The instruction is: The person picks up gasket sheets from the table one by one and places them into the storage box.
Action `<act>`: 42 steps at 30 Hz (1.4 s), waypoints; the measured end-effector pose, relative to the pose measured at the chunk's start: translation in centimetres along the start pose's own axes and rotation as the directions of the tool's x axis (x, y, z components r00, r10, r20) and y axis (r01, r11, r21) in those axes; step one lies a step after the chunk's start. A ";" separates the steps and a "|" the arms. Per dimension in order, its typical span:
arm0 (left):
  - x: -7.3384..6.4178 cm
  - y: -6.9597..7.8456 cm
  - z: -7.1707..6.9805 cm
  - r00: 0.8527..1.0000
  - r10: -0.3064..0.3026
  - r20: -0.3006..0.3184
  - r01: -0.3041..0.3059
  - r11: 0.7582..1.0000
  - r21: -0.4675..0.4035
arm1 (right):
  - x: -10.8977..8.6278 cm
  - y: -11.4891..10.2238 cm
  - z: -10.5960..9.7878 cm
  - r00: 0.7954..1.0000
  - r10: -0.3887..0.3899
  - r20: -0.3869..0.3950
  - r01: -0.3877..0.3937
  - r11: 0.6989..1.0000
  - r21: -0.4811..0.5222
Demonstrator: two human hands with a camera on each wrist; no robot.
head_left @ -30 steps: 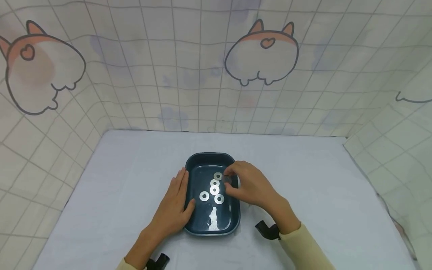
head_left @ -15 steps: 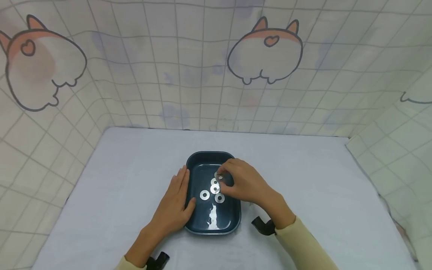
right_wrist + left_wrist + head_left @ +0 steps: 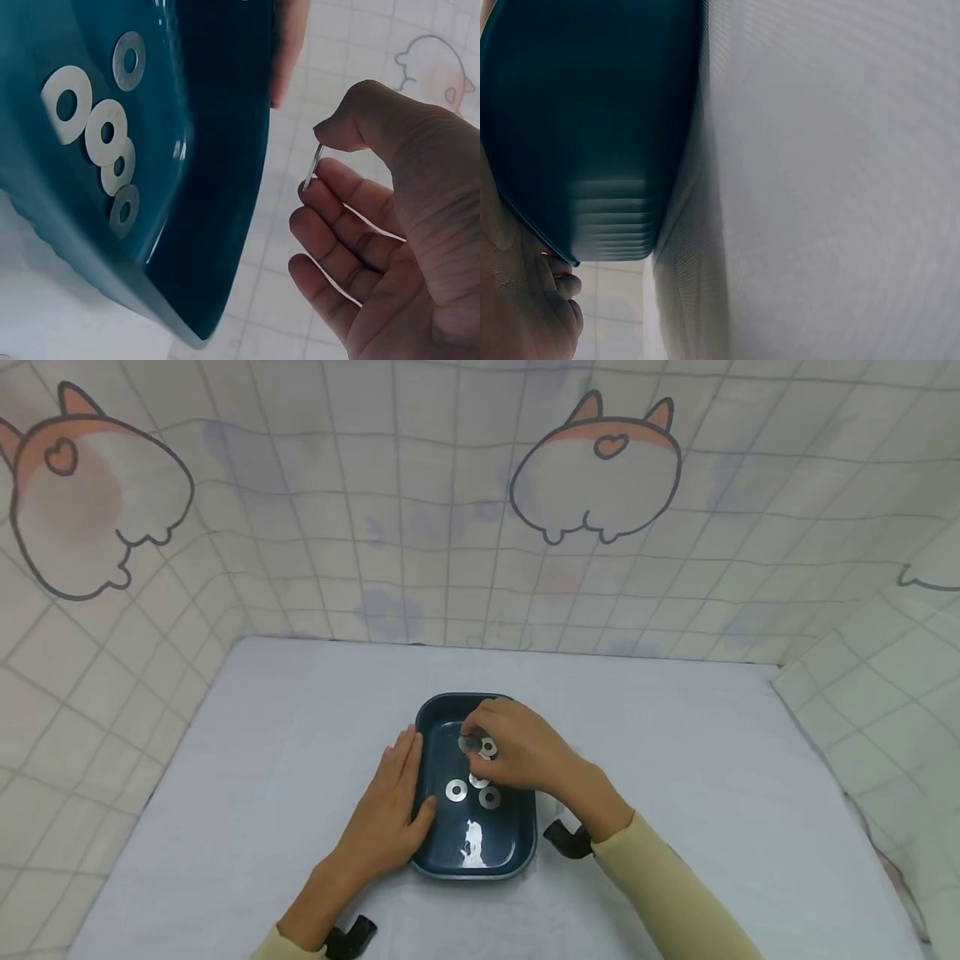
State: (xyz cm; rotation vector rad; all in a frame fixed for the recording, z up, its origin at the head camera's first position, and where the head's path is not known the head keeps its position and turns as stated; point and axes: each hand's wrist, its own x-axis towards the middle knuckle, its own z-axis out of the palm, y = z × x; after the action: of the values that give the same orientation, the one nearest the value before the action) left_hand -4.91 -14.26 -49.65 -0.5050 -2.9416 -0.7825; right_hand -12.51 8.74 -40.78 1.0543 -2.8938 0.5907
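A dark teal rectangular tray [image 3: 442, 839] stands on the white table, with several flat metal washers [image 3: 456, 791] on its floor. My left hand [image 3: 381, 822] lies along the tray's left rim, fingers straight and thumb over the edge. The left wrist view has that hand [image 3: 529, 300] at the rim beside the tray's outer wall [image 3: 585, 112]. Over the far half of the tray, my right hand [image 3: 521, 747] pinches one washer [image 3: 313, 166] on edge between thumb and fingertips. Below it, the hand partly hides other washers in the head view. In the right wrist view, some washers [image 3: 107, 133] overlap.
White cloth covers the table [image 3: 675, 760] around the tray. Tiled-pattern sheets with cartoon animals hang as a wall [image 3: 435, 527] behind and on both sides. A black wrist mount [image 3: 567, 839] sits under the right wrist, another [image 3: 351, 937] by the left.
My right hand has moved left across the tray, carrying the pinched washer from near the right wall toward the middle. My left hand stays on the left rim.
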 end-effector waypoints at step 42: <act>0.2 0.6 -0.2 1.000 0.012 -0.017 -0.011 1.000 0.008 | -0.5 0.4 -0.4 0.997 0.057 0.053 -0.055 0.998 -0.043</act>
State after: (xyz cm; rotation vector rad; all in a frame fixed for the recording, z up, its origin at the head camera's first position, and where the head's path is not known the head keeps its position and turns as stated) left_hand -4.90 -13.81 -49.22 -0.5117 -2.9224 -0.7700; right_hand -12.43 9.51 -40.60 1.0027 -2.9771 0.5100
